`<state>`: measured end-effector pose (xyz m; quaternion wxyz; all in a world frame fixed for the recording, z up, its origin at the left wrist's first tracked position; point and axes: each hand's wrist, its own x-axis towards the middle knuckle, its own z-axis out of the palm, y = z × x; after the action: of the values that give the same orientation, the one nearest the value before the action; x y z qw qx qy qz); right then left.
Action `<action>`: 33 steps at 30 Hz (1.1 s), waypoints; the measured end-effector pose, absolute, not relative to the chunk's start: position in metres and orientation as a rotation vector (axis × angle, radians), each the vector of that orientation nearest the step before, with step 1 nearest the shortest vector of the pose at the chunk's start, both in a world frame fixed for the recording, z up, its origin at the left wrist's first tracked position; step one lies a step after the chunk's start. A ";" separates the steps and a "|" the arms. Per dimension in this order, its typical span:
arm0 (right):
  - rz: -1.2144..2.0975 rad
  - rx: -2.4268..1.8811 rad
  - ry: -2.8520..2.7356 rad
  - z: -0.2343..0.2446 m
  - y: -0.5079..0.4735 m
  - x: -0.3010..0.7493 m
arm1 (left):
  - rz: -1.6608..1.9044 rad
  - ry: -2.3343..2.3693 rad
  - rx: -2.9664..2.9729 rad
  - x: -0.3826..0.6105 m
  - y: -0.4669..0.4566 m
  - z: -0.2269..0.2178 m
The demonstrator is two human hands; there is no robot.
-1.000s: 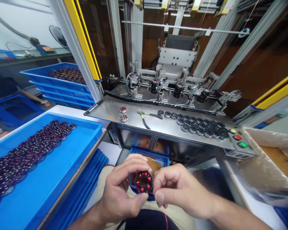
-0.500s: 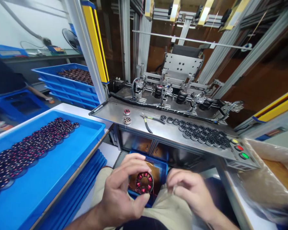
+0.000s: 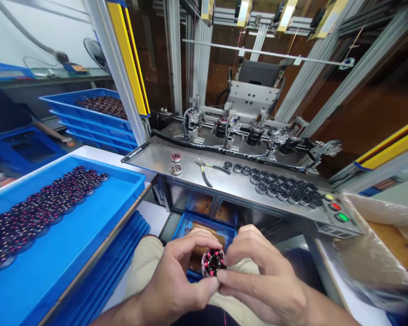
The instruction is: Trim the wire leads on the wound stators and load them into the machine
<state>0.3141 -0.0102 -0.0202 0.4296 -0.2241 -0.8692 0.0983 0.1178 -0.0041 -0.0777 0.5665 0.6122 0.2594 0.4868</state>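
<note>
"Well, what's held there?"

"A small wound stator (image 3: 212, 263): dark ring, red coils, pinched at its rim between the curled fingers of the left hand (image 3: 177, 283) and right hand (image 3: 261, 276), above a blue bin (image 3: 204, 225)."

"Beyond that?"

"Pliers (image 3: 204, 175) on a steel shelf (image 3: 149, 156)."

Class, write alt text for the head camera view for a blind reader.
The left hand and right hand pinch a round wound stator with red coils over the person's lap. Left, a blue tray holds rows of similar parts; ahead, a steel shelf bears pliers.
</note>
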 end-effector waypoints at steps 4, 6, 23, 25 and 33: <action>0.091 -0.599 -2.061 -0.030 -0.017 0.310 | 1.056 0.597 1.214 0.119 -0.004 -0.076; -0.071 -0.633 -1.968 -0.039 -0.025 0.305 | 1.101 0.535 1.151 0.122 -0.004 -0.073; -0.052 -0.799 -1.531 -0.057 -0.037 0.264 | 1.632 0.553 1.397 0.131 -0.012 -0.069; 0.124 -0.857 -1.474 -0.060 -0.037 0.261 | 1.642 0.559 1.351 0.134 -0.013 -0.071; 0.295 -0.855 -1.449 -0.058 -0.026 0.267 | 1.265 0.539 1.133 0.124 -0.012 -0.079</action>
<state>0.2674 -0.0262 -0.0580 0.6569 -0.3774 -0.6396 0.1302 0.1242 -0.0122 -0.0795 0.6288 0.4947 0.2351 0.5519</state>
